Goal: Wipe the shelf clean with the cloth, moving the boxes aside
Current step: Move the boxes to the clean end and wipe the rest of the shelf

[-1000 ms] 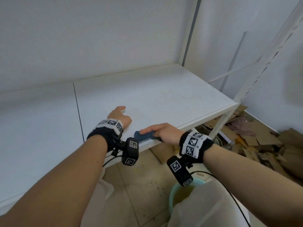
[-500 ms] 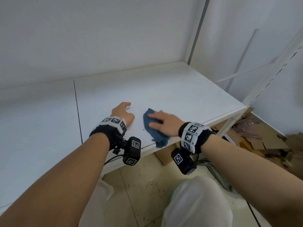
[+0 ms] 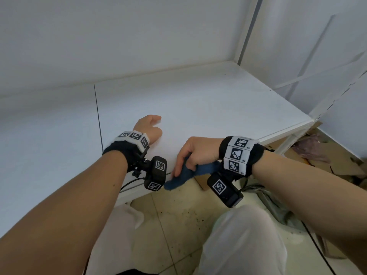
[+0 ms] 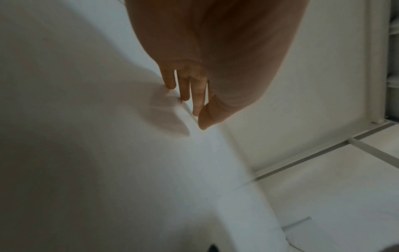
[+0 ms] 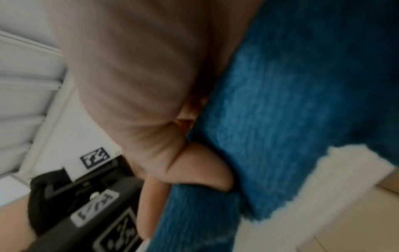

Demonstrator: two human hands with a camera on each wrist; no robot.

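At the front edge of the white shelf [image 3: 198,108], the right hand [image 3: 196,150] grips the blue cloth [image 3: 184,174], fingers and thumb curled round it. The cloth sits under the palm and hangs off the front edge, its loose end drooping over the tiled floor [image 3: 178,219] beside the left wrist camera [image 3: 155,172]. Farther in, the left hand [image 3: 148,129] rests on the shelf with straight fingers [image 4: 198,95] close together, tips touching the surface, holding nothing. Flattened cardboard [image 3: 337,165] lies on the floor beyond the shelf's right front corner.
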